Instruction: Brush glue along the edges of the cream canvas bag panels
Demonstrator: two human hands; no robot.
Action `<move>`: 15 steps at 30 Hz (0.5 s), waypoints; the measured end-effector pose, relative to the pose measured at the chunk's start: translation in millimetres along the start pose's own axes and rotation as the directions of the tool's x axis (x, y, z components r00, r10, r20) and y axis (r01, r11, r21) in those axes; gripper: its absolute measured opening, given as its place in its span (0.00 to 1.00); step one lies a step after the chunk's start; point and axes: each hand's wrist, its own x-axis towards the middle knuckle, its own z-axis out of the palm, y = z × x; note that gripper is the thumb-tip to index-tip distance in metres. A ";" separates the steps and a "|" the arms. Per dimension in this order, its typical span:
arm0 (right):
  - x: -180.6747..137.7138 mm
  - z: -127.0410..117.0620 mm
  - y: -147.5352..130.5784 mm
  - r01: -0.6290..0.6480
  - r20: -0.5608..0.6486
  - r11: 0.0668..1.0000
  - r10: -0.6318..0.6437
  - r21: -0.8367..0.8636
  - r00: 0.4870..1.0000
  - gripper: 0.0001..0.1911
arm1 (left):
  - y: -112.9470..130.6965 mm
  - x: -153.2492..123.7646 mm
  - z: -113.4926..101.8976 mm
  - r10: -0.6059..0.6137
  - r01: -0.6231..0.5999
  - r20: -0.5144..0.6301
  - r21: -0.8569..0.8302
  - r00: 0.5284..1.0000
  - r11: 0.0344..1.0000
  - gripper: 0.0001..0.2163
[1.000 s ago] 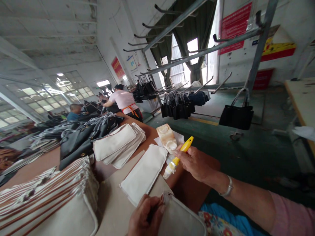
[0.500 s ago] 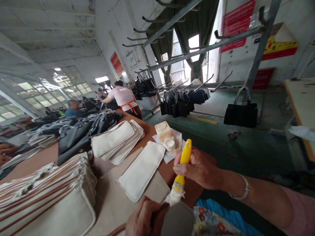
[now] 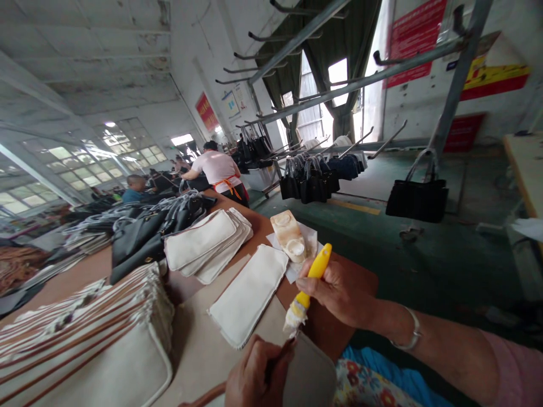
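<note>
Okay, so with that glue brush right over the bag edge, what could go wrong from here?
1. The yellow-handled brush in the right hand has a loaded tip just above the grey bag piece; a drip could mark the fabric.
2. The left hand pinches the edge right under the tip, so its fingers may get smeared.
3. The glue container sits near the table edge and could be knocked off.

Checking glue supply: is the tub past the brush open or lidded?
Open. The glue tub lies on white paper with no lid on; its pale contents show. How full, cannot tell.
</note>
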 end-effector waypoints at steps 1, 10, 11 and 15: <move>-1.7 -0.1 2.0 -0.015 0.050 1.000 0.015 0.002 0.999 0.12 | -2.4 -0.2 1.2 -0.011 0.011 0.006 0.011 1.000 1.000 0.14; -24.3 -18.6 45.7 -0.273 -0.185 0.946 0.304 0.174 0.935 0.17 | -42.4 -20.4 27.5 -0.202 0.169 0.104 0.261 0.974 0.950 0.15; -25.6 -17.3 51.3 -0.284 -0.202 0.937 0.324 0.203 0.924 0.17 | -47.4 -23.8 33.1 -0.187 0.154 0.096 0.278 0.978 0.948 0.16; -27.4 -10.4 61.9 -0.318 -0.255 0.894 0.403 0.316 0.879 0.21 | -57.1 -31.0 27.7 -0.165 0.139 0.054 0.327 0.985 0.935 0.19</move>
